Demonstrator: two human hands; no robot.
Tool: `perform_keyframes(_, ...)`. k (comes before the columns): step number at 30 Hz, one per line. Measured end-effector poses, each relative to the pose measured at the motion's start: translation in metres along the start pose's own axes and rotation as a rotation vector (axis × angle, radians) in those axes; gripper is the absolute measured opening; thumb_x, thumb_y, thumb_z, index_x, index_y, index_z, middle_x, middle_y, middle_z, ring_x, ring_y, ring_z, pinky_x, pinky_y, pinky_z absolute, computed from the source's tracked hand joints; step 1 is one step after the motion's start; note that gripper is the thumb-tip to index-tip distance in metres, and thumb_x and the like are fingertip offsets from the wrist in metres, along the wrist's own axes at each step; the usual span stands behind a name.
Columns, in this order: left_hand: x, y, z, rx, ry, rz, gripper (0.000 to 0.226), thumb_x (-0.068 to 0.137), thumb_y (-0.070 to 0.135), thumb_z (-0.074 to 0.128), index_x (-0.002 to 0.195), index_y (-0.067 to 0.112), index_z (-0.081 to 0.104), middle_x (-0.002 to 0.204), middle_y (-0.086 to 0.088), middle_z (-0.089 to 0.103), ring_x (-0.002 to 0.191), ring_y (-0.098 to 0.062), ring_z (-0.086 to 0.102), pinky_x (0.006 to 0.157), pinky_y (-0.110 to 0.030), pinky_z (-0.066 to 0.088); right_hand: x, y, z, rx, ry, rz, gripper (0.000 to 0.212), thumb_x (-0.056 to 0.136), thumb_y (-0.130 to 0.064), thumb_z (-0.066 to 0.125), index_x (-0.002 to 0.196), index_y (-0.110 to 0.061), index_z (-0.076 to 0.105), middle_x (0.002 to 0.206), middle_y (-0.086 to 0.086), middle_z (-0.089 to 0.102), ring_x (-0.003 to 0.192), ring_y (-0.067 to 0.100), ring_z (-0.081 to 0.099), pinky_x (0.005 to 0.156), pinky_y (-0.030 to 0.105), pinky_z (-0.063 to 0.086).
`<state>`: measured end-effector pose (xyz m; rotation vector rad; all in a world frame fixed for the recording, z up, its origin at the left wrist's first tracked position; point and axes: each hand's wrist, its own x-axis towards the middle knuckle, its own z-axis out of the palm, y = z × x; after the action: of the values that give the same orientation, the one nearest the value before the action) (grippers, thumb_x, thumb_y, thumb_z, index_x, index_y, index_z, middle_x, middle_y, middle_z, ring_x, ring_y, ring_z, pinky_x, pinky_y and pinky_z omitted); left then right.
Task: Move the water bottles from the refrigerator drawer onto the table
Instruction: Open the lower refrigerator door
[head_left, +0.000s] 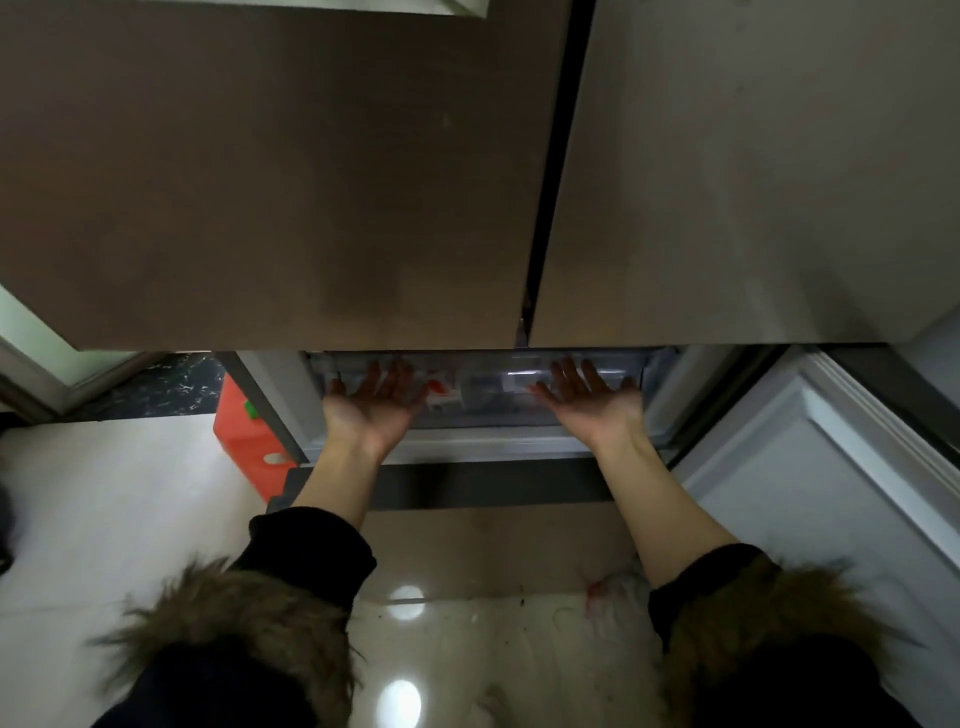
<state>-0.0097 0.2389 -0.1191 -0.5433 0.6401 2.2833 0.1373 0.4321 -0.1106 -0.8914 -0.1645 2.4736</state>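
- The refrigerator doors (291, 171) are a plain matte brown-bronze, split by a dark seam.
- Below the doors, the refrigerator drawer (483, 387) is clear plastic, with red and white showing through it.
- Left of the drawer stands a bright red-orange box (249, 441) with a small green patch.
- The sleeves (317, 551) are black, edged with shaggy brown fur.
- The floor (119, 493) is glossy pale cream; beyond the box it is black, flecked with white.

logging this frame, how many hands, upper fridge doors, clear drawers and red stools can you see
hands: 2, left and right
upper doors: 2
clear drawer: 1
red stool: 1
total: 6
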Motion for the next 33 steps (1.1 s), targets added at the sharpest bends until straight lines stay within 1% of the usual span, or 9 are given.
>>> perform_keyframes(2, -0.003, 0.0, -0.001, 0.022, 0.021, 0.004, 0.056, 0.096, 0.051, 0.02, 0.12, 0.009, 0.048, 0.135, -0.017, 0.047, 0.125, -0.031, 0.044, 0.103, -0.051, 0.03, -0.004, 0.0, -0.001, -0.014, 0.017, -0.005, 0.063, 0.096, -0.054, 0.019, 0.139, -0.013, 0.039, 0.144, 0.013, 0.042, 0.135, 0.03, 0.037, 0.114, 0.054, 0.02)
perform_keyframes(6, -0.021, -0.005, -0.009, 0.091, 0.048, 0.001, 0.054, 0.096, 0.051, 0.016, 0.103, 0.012, 0.052, 0.113, -0.013, 0.059, 0.095, -0.028, 0.058, 0.095, -0.049, 0.035, -0.019, 0.004, -0.013, -0.042, 0.029, -0.021, 0.061, 0.096, -0.054, 0.023, 0.135, -0.012, 0.043, 0.139, 0.014, 0.048, 0.131, 0.03, 0.041, 0.112, 0.056, 0.024)
perform_keyframes(9, -0.038, -0.007, -0.02, 0.131, 0.045, -0.013, 0.052, 0.097, 0.051, 0.017, 0.104, 0.014, 0.053, 0.111, -0.012, 0.06, 0.111, -0.027, 0.055, 0.094, -0.048, 0.035, -0.036, 0.008, -0.023, -0.089, 0.022, -0.039, 0.058, 0.097, -0.052, 0.026, 0.137, -0.012, 0.041, 0.141, 0.013, 0.046, 0.133, 0.028, 0.04, 0.113, 0.052, 0.025)
perform_keyframes(12, -0.052, -0.012, -0.032, 0.138, 0.054, -0.011, 0.048, 0.098, 0.045, 0.022, 0.128, 0.013, 0.042, 0.14, -0.015, 0.044, 0.129, -0.027, 0.043, 0.091, -0.049, 0.039, -0.054, 0.013, -0.032, -0.109, 0.028, -0.051, 0.056, 0.098, -0.048, 0.029, 0.14, -0.012, 0.036, 0.146, 0.013, 0.039, 0.136, 0.027, 0.035, 0.114, 0.046, 0.025)
perform_keyframes(15, -0.07, -0.019, -0.041, 0.164, 0.071, 0.002, 0.037, 0.099, 0.042, 0.027, 0.106, 0.012, 0.048, 0.142, -0.015, 0.042, 0.128, -0.027, 0.043, 0.088, -0.048, 0.041, -0.073, 0.018, -0.043, -0.117, 0.045, -0.064, 0.055, 0.099, -0.044, 0.03, 0.143, -0.011, 0.03, 0.148, 0.013, 0.035, 0.138, 0.028, 0.031, 0.111, 0.044, 0.026)
perform_keyframes(16, -0.075, -0.021, -0.043, 0.181, 0.076, 0.006, 0.038, 0.098, 0.042, 0.028, 0.107, 0.012, 0.048, 0.142, -0.014, 0.042, 0.129, -0.026, 0.043, 0.089, -0.047, 0.041, -0.078, 0.019, -0.046, -0.122, 0.047, -0.066, 0.056, 0.099, -0.044, 0.03, 0.144, -0.011, 0.027, 0.149, 0.013, 0.034, 0.139, 0.028, 0.03, 0.111, 0.044, 0.026)
perform_keyframes(19, -0.093, -0.025, -0.05, 0.232, 0.078, 0.002, 0.052, 0.096, 0.048, 0.027, 0.134, 0.013, 0.035, 0.143, -0.013, 0.041, 0.128, -0.025, 0.043, 0.089, -0.044, 0.041, -0.096, 0.023, -0.057, -0.137, 0.052, -0.079, 0.058, 0.099, -0.043, 0.03, 0.147, -0.011, 0.021, 0.151, 0.014, 0.03, 0.14, 0.029, 0.028, 0.114, 0.044, 0.023)
perform_keyframes(26, -0.127, -0.029, -0.064, 0.339, 0.107, -0.02, 0.061, 0.094, 0.055, 0.025, 0.137, 0.013, 0.032, 0.144, -0.009, 0.042, 0.129, -0.022, 0.044, 0.089, -0.041, 0.04, -0.131, 0.033, -0.078, -0.15, 0.081, -0.098, 0.052, 0.1, -0.039, 0.032, 0.143, -0.009, 0.029, 0.148, 0.015, 0.034, 0.137, 0.03, 0.033, 0.111, 0.044, 0.027)
perform_keyframes(33, -0.157, -0.039, -0.073, 0.399, 0.168, -0.014, 0.051, 0.093, 0.056, 0.021, 0.088, 0.013, 0.049, 0.138, -0.008, 0.049, 0.115, -0.019, 0.053, 0.084, -0.035, 0.042, -0.158, 0.029, -0.09, -0.197, 0.07, -0.035, 0.055, 0.098, -0.039, 0.036, 0.143, -0.009, 0.028, 0.146, 0.017, 0.037, 0.135, 0.031, 0.036, 0.108, 0.044, 0.03)
